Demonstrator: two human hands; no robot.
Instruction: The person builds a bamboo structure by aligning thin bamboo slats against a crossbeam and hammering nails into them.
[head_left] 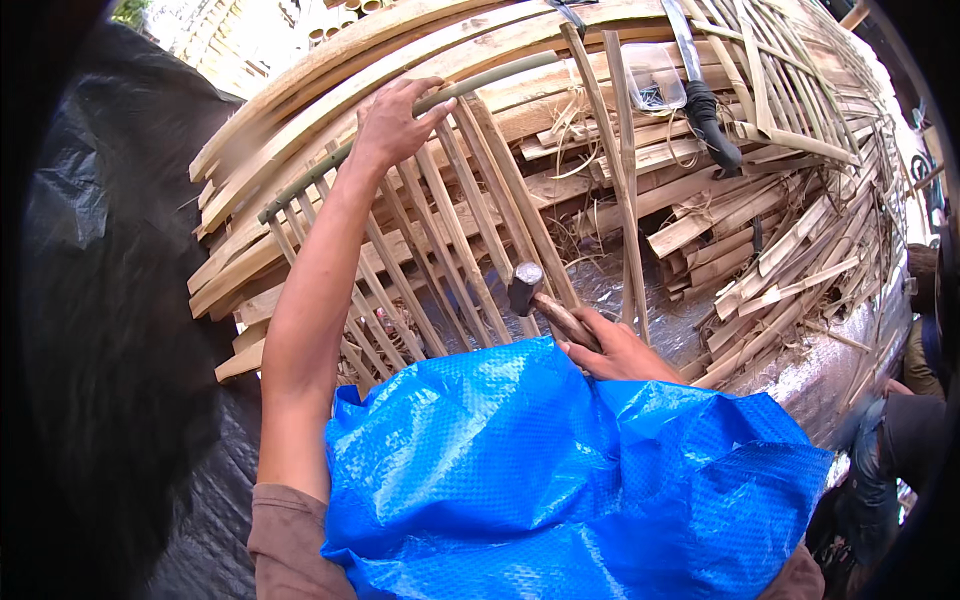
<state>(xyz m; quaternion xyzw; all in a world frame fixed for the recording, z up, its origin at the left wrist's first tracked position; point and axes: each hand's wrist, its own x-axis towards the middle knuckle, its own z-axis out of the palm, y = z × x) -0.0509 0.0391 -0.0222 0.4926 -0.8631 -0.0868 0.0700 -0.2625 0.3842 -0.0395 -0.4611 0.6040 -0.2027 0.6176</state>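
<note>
My left hand is closed over a long green bamboo pole, its thumb and fingers lying round the pole. Several thin bamboo slats run down from this pole toward me, side by side like a rack; their near ends are hidden under a blue tarp sheet. Low in front of me, my right hand grips the wooden handle of a hammer. The steel head points up and left, close to the slats. Some fingers of the right hand are hidden by the tarp.
The blue tarp sheet covers my lap. Stacked planks lie beyond the rack. A clear plastic box holds small dark pieces, near a black-handled blade. Split bamboo piles up at right. Black sheeting hangs at left; another person is at far right.
</note>
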